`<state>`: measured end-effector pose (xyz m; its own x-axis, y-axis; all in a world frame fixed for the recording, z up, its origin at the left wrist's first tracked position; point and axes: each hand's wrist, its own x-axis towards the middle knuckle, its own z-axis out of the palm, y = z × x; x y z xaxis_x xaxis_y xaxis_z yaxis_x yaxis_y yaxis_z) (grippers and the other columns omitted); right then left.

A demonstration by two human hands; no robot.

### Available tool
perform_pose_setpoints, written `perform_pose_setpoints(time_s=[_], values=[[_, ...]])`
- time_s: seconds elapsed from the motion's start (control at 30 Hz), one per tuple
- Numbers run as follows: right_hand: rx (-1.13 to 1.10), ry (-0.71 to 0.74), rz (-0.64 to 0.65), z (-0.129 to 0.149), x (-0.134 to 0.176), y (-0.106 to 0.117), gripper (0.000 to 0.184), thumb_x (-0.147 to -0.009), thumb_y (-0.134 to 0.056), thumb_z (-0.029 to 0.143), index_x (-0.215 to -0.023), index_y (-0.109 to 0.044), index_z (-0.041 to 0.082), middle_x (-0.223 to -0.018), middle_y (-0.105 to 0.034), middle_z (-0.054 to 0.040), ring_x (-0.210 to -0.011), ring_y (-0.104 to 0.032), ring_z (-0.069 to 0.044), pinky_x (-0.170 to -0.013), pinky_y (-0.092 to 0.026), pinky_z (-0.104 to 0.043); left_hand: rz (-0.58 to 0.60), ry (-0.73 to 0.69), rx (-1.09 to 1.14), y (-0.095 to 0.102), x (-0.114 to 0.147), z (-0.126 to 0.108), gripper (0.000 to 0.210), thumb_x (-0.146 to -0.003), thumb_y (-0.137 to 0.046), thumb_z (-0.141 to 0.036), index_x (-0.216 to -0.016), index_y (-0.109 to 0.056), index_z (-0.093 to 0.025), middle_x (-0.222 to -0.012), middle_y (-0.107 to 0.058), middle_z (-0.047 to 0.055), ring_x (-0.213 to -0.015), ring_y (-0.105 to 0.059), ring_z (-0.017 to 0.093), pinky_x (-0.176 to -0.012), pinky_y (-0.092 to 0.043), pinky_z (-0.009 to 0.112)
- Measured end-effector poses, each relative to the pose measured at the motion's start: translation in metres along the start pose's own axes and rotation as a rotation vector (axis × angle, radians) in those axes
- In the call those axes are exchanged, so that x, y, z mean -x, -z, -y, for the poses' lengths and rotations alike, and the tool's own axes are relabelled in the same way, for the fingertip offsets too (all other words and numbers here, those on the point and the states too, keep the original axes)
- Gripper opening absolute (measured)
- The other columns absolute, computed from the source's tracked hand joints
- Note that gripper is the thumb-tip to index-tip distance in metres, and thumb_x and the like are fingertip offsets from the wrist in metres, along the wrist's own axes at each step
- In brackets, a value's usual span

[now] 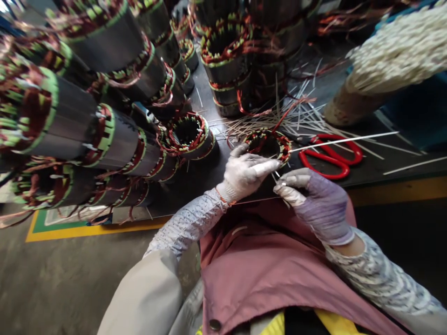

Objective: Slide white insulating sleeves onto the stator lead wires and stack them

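A motor stator (268, 145) with copper windings stands on the dark bench in front of me. My left hand (246, 172), in a whitish glove, grips its near left rim, thumb and fingers laid over the windings. Close by on the right, my right hand (310, 197), in a purple and white glove, has thumb and forefinger pinched together. A thin, shiny white cord (277, 174) shows between those fingertips and the stator; its ends are hidden. Another long white cord (344, 141) sticks out rightward from the stator's rim. Red-handled scissors (328, 156) lie right of the stator, beneath that cord.
Stacked stators (115, 139) crowd the left, and more stacks (225, 70) stand at the back. Loose white cords (296, 114) are scattered behind my stator. A thick bundle of cream cord (398, 56) rises at the right. One separate stator (190, 137) stands left of mine.
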<state>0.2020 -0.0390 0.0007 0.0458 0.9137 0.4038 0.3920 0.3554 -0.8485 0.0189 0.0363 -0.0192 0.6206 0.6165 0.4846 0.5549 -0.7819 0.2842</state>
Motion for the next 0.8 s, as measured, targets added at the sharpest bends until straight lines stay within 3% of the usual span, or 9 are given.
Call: perform_pose_setpoints(time_s=[0.2,0.37,0.57,0.67,0.8], values=[[0.142,0.052,0.007,-0.016,-0.011,-0.008,0.020,-0.088,-0.072,0.037,-0.074,-0.069,0.024,-0.071,-0.072,-0.0019,-0.067,-0.069,-0.017,-0.063,-0.057,-0.029,0.019,-0.008,-0.029,0.000,0.000,0.002,0.027,-0.104,-0.054,-0.031,-0.115,-0.078,-0.032,-0.106,-0.083,0.002,-0.100,-0.076,0.016,-0.112,-0.042,0.043],[0.109,0.067,0.006,-0.011,0.006,0.003,0.008,-0.091,-0.070,0.027,-0.084,-0.072,0.023,-0.083,-0.076,-0.0027,-0.077,-0.073,-0.017,-0.072,-0.061,-0.029,-0.001,0.015,0.026,-0.003,0.000,0.003,0.024,-0.105,-0.055,-0.032,-0.113,-0.078,-0.030,-0.103,-0.083,0.000,-0.097,-0.076,0.014,-0.111,-0.044,0.038],[0.103,0.293,-0.128,-0.030,0.006,-0.015,0.005,-0.090,-0.071,0.018,-0.088,-0.068,0.022,-0.092,-0.078,-0.0023,-0.083,-0.076,-0.015,-0.073,-0.063,-0.026,-0.028,0.224,0.025,0.002,0.003,-0.006,0.046,-0.099,-0.066,-0.040,-0.139,-0.062,-0.018,-0.135,-0.072,0.013,-0.129,-0.067,0.023,-0.123,-0.035,0.043],[0.063,0.292,-0.118,-0.040,0.001,-0.023,0.006,-0.090,-0.071,0.022,-0.086,-0.068,0.023,-0.090,-0.078,-0.0025,-0.083,-0.077,-0.016,-0.073,-0.064,-0.028,-0.038,0.248,0.132,0.004,0.003,-0.008,0.040,-0.099,-0.066,-0.033,-0.136,-0.065,-0.020,-0.129,-0.076,0.010,-0.120,-0.071,0.020,-0.125,-0.034,0.042],[-0.006,0.212,-0.046,-0.028,0.004,-0.012,0.006,-0.089,-0.072,0.020,-0.086,-0.068,0.023,-0.089,-0.078,-0.0009,-0.080,-0.076,-0.015,-0.072,-0.063,-0.027,-0.031,0.194,0.121,0.001,0.002,-0.006,0.023,-0.100,-0.065,-0.030,-0.121,-0.074,-0.028,-0.116,-0.081,0.004,-0.111,-0.074,0.017,-0.123,-0.034,0.043]])
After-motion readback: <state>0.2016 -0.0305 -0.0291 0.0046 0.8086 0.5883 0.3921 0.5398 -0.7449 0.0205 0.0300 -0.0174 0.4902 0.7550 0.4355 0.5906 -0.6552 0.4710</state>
